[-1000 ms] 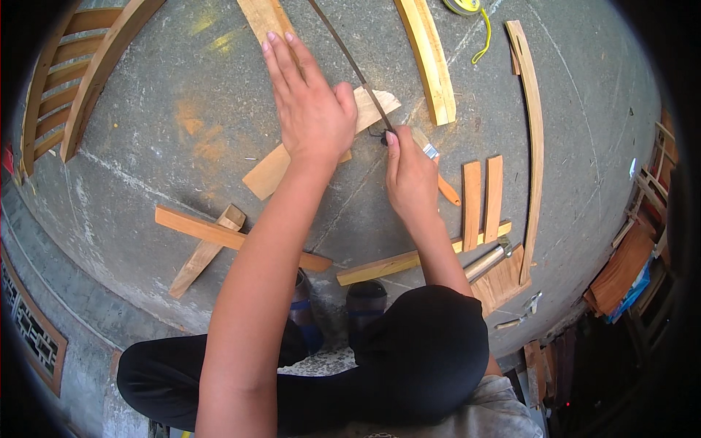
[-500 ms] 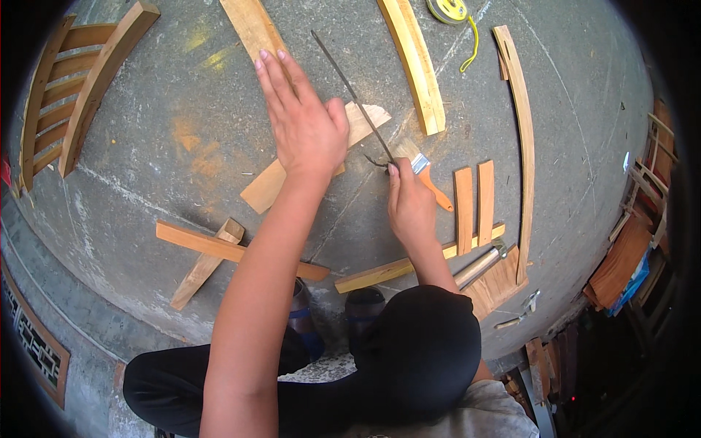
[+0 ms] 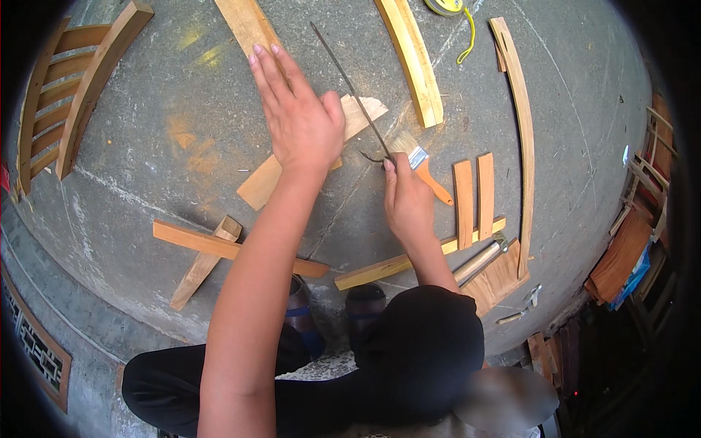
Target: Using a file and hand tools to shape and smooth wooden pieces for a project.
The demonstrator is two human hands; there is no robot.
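Grey concrete floor [image 3: 131,219], gritty, scored with pale lines and dusted orange and yellow in patches, carries everything. Far left lies a curved frame [image 3: 87,87] with wooden rungs. Next, a flat brown bar [image 3: 191,238] rests across a stick [image 3: 197,274], partly hidden by the left forearm [image 3: 255,270]. The left hand [image 3: 303,124] lies flat on a smooth board [image 3: 248,25], its fingers straight and close together, thumb apart, gripping nothing; a pale offcut [image 3: 259,182] passes crosswise beneath. The right hand [image 3: 410,197] has its fingers closed round the near end of a thin dark rod [image 3: 350,91], which slants up past the offcut, right of the board. Beyond it lie a thick yellowish beam [image 3: 412,66] and, just beside the hand, an orange-handled brush [image 3: 438,185]. Farther right come a yellow tape measure [image 3: 445,6], two narrow slats [image 3: 463,204], a hammer [image 3: 478,263] by a grained plank [image 3: 498,283], and a long bowed strip [image 3: 523,139]; stacked wood [image 3: 621,255] and blue sheeting [image 3: 634,281] edge the floor
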